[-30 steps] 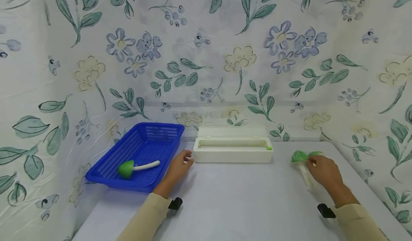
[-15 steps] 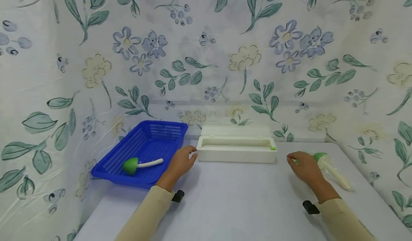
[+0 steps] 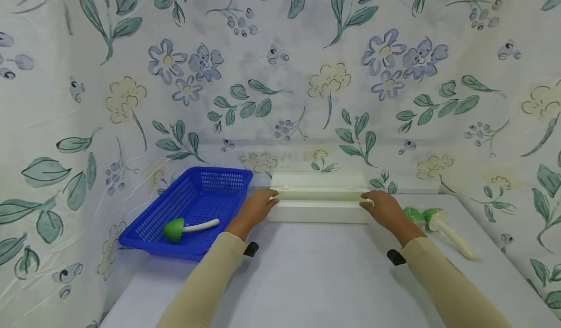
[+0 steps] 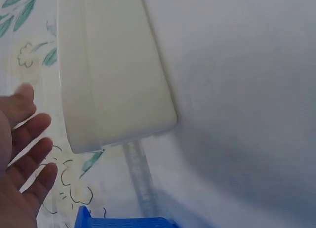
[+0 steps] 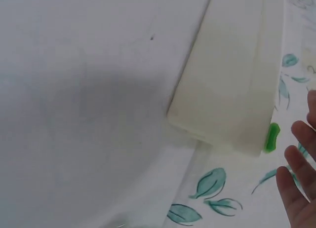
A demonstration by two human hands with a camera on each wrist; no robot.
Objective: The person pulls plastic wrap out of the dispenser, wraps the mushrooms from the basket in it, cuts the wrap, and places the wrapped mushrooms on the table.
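A long white box point(image 3: 317, 214), like a cling film dispenser, stands at the table's back with its lid raised. My left hand point(image 3: 255, 209) is at its left end and my right hand point(image 3: 387, 212) at its right end. In the left wrist view, spread, slightly bent fingers point(image 4: 37, 154) lie beside the box point(image 4: 118, 80), with nothing between them. The right wrist view has the fingers point(image 5: 298, 161) loosely spread near a green tab point(image 5: 272, 137) on the box's edge. Whether fingertips touch the box cannot be told.
On the left, a blue plastic basket point(image 3: 144, 248) holds a green-capped, white-stemmed mushroom-like piece point(image 3: 174, 229). Right of my right hand lie similar pieces point(image 3: 453, 235) in clear wrap. Behind the table hangs a flower-patterned cloth point(image 3: 280, 75).
My right hand has left the wrapped green-capped pieces and moved left to the box's right end. One piece now lies farther right. My left hand has come up to the box's left end.
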